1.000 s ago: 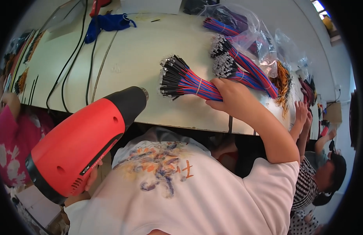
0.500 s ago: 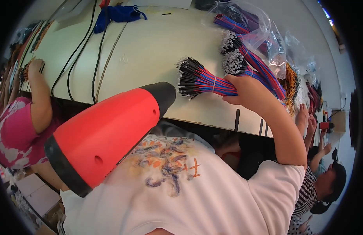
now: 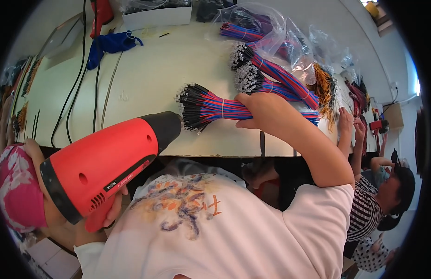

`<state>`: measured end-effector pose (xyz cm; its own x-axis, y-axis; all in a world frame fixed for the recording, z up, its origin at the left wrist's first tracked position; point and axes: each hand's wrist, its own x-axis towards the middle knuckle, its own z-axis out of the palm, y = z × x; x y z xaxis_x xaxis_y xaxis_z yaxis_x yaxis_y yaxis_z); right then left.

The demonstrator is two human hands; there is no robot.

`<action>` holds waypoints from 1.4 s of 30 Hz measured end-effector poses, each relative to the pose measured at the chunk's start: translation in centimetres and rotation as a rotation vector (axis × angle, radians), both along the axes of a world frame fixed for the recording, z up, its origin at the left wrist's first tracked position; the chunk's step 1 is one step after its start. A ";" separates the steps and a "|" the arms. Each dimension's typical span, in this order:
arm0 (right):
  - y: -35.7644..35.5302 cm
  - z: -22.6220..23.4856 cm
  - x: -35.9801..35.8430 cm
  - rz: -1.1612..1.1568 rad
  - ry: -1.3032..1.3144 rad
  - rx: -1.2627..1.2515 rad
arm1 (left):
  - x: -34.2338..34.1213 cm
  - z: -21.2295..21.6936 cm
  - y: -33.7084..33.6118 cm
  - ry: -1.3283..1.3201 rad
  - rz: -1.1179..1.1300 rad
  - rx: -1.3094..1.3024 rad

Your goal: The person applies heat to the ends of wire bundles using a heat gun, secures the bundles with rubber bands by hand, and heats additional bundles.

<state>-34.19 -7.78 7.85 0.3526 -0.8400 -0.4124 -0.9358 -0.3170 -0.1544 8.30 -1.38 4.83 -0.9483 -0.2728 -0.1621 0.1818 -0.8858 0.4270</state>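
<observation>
My left hand (image 3: 116,209) is wrapped round the handle of a red and black heat gun (image 3: 101,158), mostly hidden beneath the gun's body. The black nozzle points right, very close to the tips of a wire bundle (image 3: 210,109). Red and blue wires make up this bundle, tied with a pale band, with black sleeves and silvery tips at the left end. My right hand (image 3: 262,110) is closed round it from above, right of the band, over the table (image 3: 150,88). Just behind lie more tied red and blue bundles (image 3: 276,74) with pale tips.
Clear plastic bags (image 3: 299,51) and orange wires (image 3: 324,88) lie at the right. Black cables (image 3: 80,79) cross the left side near a blue cloth (image 3: 111,45). A white box (image 3: 157,16) stands at the back. Other people sit left and right, including one in stripes (image 3: 366,209).
The view has shifted, so the table and its contents appear further left. The heat gun's handle and my left fingers now show. My right hand still grips the wire bundle by the nozzle.
</observation>
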 end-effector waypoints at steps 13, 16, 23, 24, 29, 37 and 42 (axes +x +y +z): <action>-1.3 0.8 0.4 -0.034 -0.050 0.054 | -1.6 2.3 3.5 -0.470 0.681 0.305; -1.3 1.0 0.5 -0.042 -0.056 0.070 | -1.9 3.2 1.5 -0.522 0.652 0.350; -0.8 1.8 1.2 -0.076 -0.103 0.106 | -0.3 5.6 2.6 -0.628 0.585 0.427; -0.6 1.9 1.3 -0.109 -0.108 0.091 | -0.5 5.8 2.4 -0.611 0.563 0.409; -0.6 2.1 1.9 -0.044 -0.082 -0.011 | -3.6 6.8 1.9 -0.541 0.506 0.324; 0.2 1.8 1.5 0.043 0.068 -0.142 | -0.5 2.5 3.6 -0.426 0.351 0.176; 0.5 2.0 2.0 0.070 0.102 -0.181 | 1.1 1.1 3.3 -0.348 0.263 0.079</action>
<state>-32.22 -7.33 9.83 0.3771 -0.8785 -0.2932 -0.9183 -0.3959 0.0052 9.39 1.88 5.94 -0.7336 -0.4712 -0.4897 0.2624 -0.8611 0.4354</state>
